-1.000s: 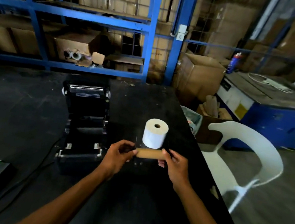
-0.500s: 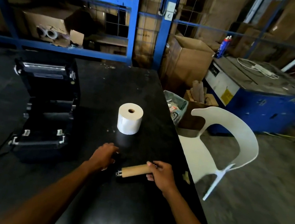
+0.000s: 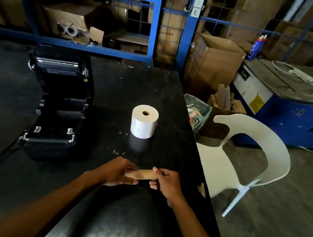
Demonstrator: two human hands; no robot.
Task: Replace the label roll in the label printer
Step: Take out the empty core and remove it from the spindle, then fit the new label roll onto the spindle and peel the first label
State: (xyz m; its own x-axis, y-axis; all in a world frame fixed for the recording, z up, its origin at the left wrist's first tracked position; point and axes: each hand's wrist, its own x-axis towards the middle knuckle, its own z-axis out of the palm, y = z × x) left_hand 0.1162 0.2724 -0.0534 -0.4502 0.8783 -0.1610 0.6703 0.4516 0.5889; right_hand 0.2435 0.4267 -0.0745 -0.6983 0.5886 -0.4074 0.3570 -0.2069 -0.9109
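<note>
Both hands grip the empty cardboard tube (image 3: 141, 174) low over the dark surface (image 3: 173, 151): the left hand (image 3: 115, 172) clasps one end, the right hand (image 3: 165, 181) pinches the other, where a black holder seems fitted. The fresh label roll (image 3: 144, 121) stands upright beyond them, beside the open printer (image 3: 57, 107). A hard tug could send the holder off the surface edge.

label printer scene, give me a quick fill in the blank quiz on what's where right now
1. The white label roll stands on end on the ___ table.
2. The label printer sits with its lid ___.
3. Both hands, left hand and right hand, hold a brown ___ tube.
4. The chair beside the table is ___.

Answers: black; open; cardboard; white
</note>
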